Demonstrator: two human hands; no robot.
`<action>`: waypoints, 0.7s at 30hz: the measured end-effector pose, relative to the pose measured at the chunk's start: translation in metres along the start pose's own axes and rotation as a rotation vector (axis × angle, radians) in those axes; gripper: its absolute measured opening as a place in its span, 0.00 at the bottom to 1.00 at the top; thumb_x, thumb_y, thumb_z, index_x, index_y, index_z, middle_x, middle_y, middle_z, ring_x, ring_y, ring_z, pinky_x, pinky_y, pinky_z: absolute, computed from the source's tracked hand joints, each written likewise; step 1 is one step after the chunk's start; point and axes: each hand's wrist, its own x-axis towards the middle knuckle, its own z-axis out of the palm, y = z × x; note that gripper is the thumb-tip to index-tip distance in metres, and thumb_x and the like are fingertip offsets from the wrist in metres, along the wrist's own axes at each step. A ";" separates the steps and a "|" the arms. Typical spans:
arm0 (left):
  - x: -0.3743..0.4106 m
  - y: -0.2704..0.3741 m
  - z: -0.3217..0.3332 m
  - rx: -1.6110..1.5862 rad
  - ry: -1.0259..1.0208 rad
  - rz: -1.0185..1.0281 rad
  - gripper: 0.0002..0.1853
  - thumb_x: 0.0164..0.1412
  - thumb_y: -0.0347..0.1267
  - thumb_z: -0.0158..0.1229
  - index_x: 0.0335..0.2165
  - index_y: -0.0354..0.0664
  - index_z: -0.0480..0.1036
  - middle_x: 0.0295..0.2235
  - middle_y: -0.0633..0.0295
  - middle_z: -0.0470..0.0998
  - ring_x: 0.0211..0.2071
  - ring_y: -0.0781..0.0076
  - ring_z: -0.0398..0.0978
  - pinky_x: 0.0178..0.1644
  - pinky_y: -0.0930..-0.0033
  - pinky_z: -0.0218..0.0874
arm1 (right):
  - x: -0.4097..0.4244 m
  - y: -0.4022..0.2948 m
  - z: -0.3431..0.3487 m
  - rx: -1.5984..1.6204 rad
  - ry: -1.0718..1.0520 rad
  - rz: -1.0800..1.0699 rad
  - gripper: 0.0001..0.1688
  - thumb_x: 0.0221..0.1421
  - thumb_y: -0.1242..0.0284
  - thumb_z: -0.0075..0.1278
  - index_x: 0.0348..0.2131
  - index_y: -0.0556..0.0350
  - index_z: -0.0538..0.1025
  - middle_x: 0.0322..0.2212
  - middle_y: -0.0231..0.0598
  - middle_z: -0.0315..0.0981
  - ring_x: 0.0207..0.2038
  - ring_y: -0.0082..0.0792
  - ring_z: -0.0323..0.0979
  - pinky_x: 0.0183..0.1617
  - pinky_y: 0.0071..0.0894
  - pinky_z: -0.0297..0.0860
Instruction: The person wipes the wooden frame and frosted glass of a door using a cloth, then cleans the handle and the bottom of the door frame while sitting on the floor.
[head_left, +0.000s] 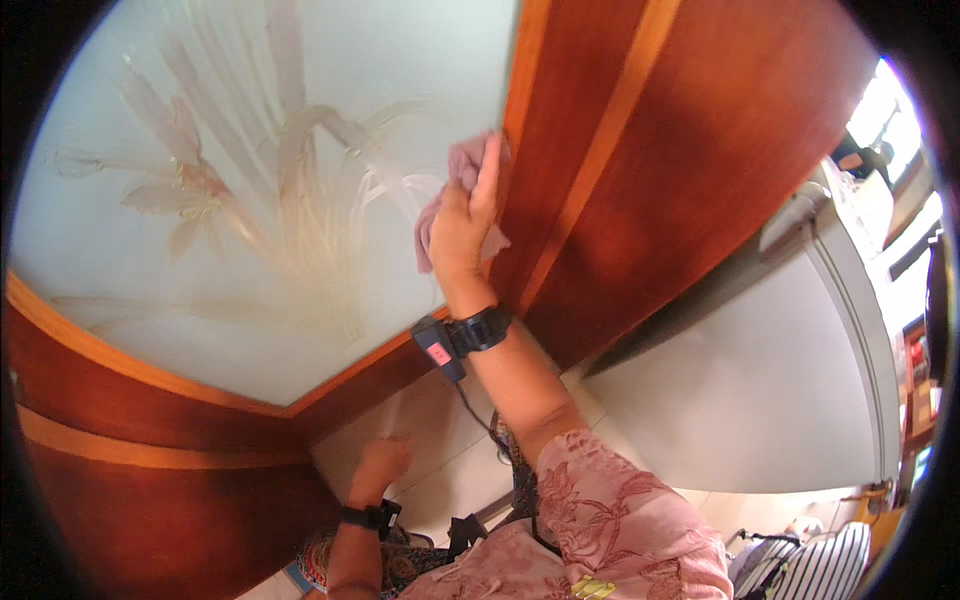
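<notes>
My right hand (466, 225) is shut on a mauve cloth (427, 244), bunched under the palm and fingers. It presses the cloth to the right edge of a frosted glass panel (225, 352) with a flower pattern, where the glass meets its wooden frame (517, 112). The index finger stretches up along that frame. Low down, my left hand (385, 461) hangs near the panel's lower corner, touching nothing that I can see. Its fingers are blurred and partly hidden. Each wrist wears a black strap with a small device.
Reddish-brown wood (675, 127) with a lighter strip borders the glass on the right. A large white appliance-like cabinet (750, 375) stands beside it. Pale floor tiles (442, 442) lie below. At the lower right is a striped cloth item (829, 562); bright windows (889, 112) show beyond.
</notes>
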 end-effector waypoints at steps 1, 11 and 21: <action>0.002 0.000 0.003 0.005 -0.016 0.030 0.17 0.48 0.35 0.47 0.39 0.45 0.67 0.36 0.51 0.70 0.36 0.54 0.69 0.38 0.58 0.62 | 0.015 -0.017 -0.007 0.075 -0.027 -0.033 0.33 0.44 0.86 0.27 0.54 0.59 0.48 0.53 0.43 0.45 0.51 0.31 0.52 0.54 0.25 0.48; 0.001 0.103 -0.133 -1.320 0.625 0.630 0.38 0.51 0.41 0.51 0.54 0.37 0.42 0.52 0.53 0.53 0.53 0.63 0.52 0.54 0.65 0.44 | -0.035 -0.088 -0.097 0.434 -0.378 0.469 0.31 0.44 0.89 0.28 0.51 0.59 0.55 0.48 0.38 0.56 0.48 0.25 0.56 0.52 0.24 0.53; 0.006 0.169 -0.146 -1.418 0.663 0.352 0.20 0.56 0.27 0.42 0.49 0.35 0.56 0.44 0.60 0.65 0.44 0.73 0.62 0.48 0.74 0.52 | -0.090 -0.059 -0.172 0.159 -0.416 0.552 0.36 0.54 0.61 0.38 0.55 0.58 0.44 0.52 0.43 0.42 0.56 0.33 0.38 0.58 0.31 0.39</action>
